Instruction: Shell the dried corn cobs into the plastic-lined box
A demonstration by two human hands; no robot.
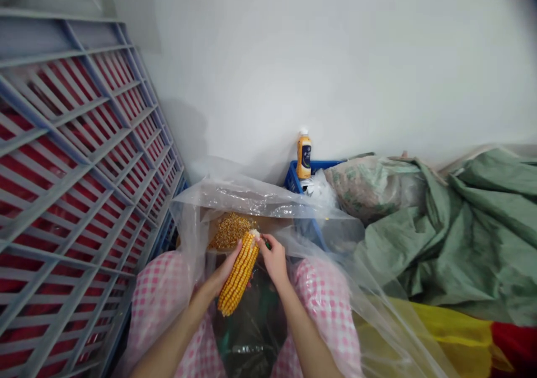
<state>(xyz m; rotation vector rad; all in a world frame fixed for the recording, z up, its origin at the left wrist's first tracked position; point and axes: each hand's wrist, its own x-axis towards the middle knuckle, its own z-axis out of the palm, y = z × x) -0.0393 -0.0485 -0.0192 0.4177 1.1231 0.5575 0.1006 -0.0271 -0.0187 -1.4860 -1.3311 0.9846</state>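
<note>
A corn cob (239,274) is held between the knees, just in front of a heap of loose kernels (231,230). The cob is long and tapering, packed with tidy rows of hard, glossy kernels that run from deep orange at the lower end to a paler yellow near the top, where a bare whitish tip shows. It is tilted, with the tip pointing away and slightly right.

The left hand (226,269) is closed around the cob from the left side, the thumb laid up along the rows. The right hand (274,258) is curled at the tip of the cob, its fingers pinched on something small and dark — what exactly cannot be told.

The kernels lie piled inside a clear plastic bag (260,199), thin, crinkled and shiny, whose open mouth is spread over the lap. The legs are clad in pink-and-white checked cloth (327,305).

To the left a grey slatted rack (75,176) is seen, with red showing between its bars. Behind, a yellow bottle (304,154) with a white cap stands in a blue crate (293,179) against a plain white wall, and rumpled green sacking (470,227) is heaped at the right.
</note>
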